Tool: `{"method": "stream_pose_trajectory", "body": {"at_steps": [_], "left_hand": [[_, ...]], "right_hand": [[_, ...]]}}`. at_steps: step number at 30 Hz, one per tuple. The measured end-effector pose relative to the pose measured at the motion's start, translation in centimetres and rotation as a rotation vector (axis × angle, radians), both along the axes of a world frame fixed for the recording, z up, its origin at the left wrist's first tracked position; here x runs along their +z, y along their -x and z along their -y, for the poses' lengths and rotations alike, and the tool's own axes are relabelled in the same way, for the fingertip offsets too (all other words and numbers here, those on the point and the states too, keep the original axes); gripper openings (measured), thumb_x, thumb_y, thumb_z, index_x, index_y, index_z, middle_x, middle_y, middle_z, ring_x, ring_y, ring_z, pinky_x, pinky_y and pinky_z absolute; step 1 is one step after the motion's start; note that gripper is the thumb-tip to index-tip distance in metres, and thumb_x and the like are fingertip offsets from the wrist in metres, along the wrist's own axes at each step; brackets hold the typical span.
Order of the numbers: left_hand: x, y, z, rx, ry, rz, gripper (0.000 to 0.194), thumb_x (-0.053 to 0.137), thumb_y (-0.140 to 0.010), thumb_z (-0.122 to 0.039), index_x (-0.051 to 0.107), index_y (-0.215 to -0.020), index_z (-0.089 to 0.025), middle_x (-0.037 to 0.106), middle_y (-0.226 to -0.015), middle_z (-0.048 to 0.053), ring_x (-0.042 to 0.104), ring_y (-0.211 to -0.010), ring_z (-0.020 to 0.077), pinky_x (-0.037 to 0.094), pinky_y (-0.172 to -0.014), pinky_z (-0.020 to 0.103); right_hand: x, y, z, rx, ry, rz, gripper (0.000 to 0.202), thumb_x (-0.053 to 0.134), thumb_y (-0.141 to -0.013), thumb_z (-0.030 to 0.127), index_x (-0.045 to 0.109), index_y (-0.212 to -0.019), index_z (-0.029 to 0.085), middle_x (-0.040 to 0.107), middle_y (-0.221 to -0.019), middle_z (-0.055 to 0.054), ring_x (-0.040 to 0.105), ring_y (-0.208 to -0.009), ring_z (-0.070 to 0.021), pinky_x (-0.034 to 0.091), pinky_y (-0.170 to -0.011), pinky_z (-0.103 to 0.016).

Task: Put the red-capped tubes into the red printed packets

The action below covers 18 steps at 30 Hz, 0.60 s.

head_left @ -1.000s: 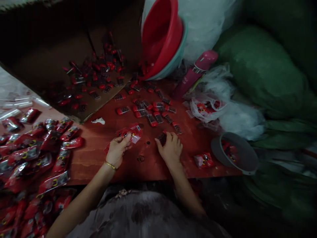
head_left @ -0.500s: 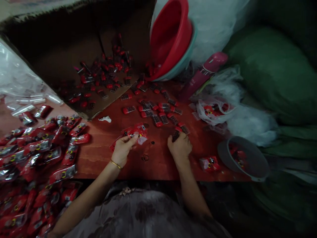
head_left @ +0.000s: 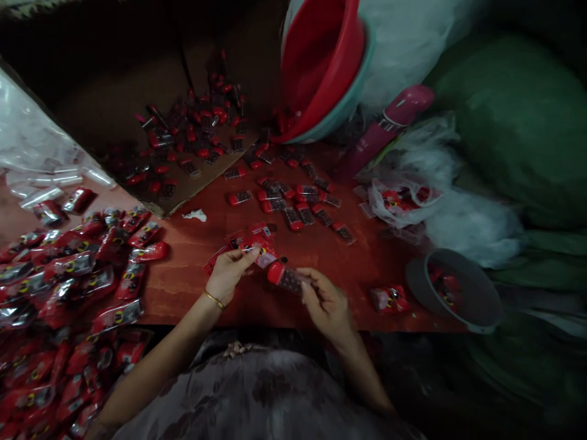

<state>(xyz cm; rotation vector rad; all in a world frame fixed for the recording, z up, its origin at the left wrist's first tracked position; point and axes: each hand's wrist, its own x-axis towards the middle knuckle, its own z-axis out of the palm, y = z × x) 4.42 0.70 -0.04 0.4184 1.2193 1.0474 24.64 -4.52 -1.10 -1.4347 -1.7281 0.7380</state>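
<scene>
Between thumb and fingers, my left hand (head_left: pixel 228 273) pinches the edge of a red printed packet (head_left: pixel 263 247) on the red table (head_left: pixel 183 293). My right hand (head_left: pixel 326 300) grips the dark end of a small container (head_left: pixel 287 278) with a red cap. That cap points left, just short of the packet. More red-capped containers (head_left: pixel 306 195) lie scattered on the table beyond my hands. On the left is a large pile of filled red packets (head_left: pixel 68 269).
An open cardboard box (head_left: pixel 202 194) holding many red-capped containers stands at the back left. A red basin (head_left: pixel 316 73) leans inside a teal one beside a pink flask (head_left: pixel 385 131). A grey tub (head_left: pixel 458 293), a plastic bag (head_left: pixel 403 198) and a packet (head_left: pixel 391 299) are at right.
My right hand has picked up a red-capped container from the scattered group and brought it left and nearer, beside the packet. My left hand keeps its pinch. The view has shifted slightly.
</scene>
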Motion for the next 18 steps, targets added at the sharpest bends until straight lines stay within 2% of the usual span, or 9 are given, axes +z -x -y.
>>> {"method": "stream_pose_trajectory", "body": {"at_steps": [2, 6, 13, 18], "left_hand": [[0.0, -0.1, 0.1, -0.026, -0.024, -0.005, 0.042, 0.083, -0.042, -0.044, 0.070, -0.067, -0.012, 0.068, -0.067, 0.003, 0.059, -0.059, 0.0098, 0.046, -0.057, 0.021], [0.3, -0.1, 0.2, -0.050, -0.055, 0.022, 0.039, 0.083, -0.043, -0.042, 0.071, -0.066, -0.012, 0.070, -0.067, 0.003, 0.060, -0.059, 0.0100, 0.048, -0.062, 0.023], [0.2, -0.3, 0.3, -0.050, -0.082, 0.042, 0.040, 0.084, -0.042, -0.037, 0.072, -0.071, -0.013, 0.070, -0.068, 0.002, 0.059, -0.058, 0.0093, 0.047, -0.061, 0.021], [-0.9, -1.2, 0.9, 0.040, -0.124, 0.087, 0.036, 0.085, -0.043, -0.032, 0.069, -0.069, -0.013, 0.069, -0.066, 0.001, 0.060, -0.059, 0.0094, 0.048, -0.065, 0.023]], "right_hand": [[0.2, 0.5, 0.0, 0.031, -0.043, 0.046, 0.025, 0.046, -0.087, 0.027, 0.056, -0.109, 0.020, 0.068, -0.084, -0.004, 0.062, -0.061, -0.0118, 0.050, -0.059, -0.023], [0.0, 1.2, -0.6, 0.041, -0.068, 0.071, 0.023, 0.046, -0.086, 0.025, 0.056, -0.107, 0.020, 0.068, -0.082, -0.003, 0.063, -0.063, -0.0125, 0.050, -0.059, -0.022], [-0.9, 2.4, -0.5, -0.043, -0.027, -0.117, 0.024, 0.045, -0.087, 0.025, 0.055, -0.108, 0.019, 0.066, -0.075, 0.000, 0.059, -0.054, -0.0096, 0.049, -0.053, -0.021], [-1.5, 3.8, -0.7, -0.141, 0.022, -0.221, 0.023, 0.046, -0.088, 0.027, 0.057, -0.106, 0.019, 0.063, -0.068, 0.002, 0.058, -0.051, -0.0091, 0.049, -0.054, -0.021]]}}
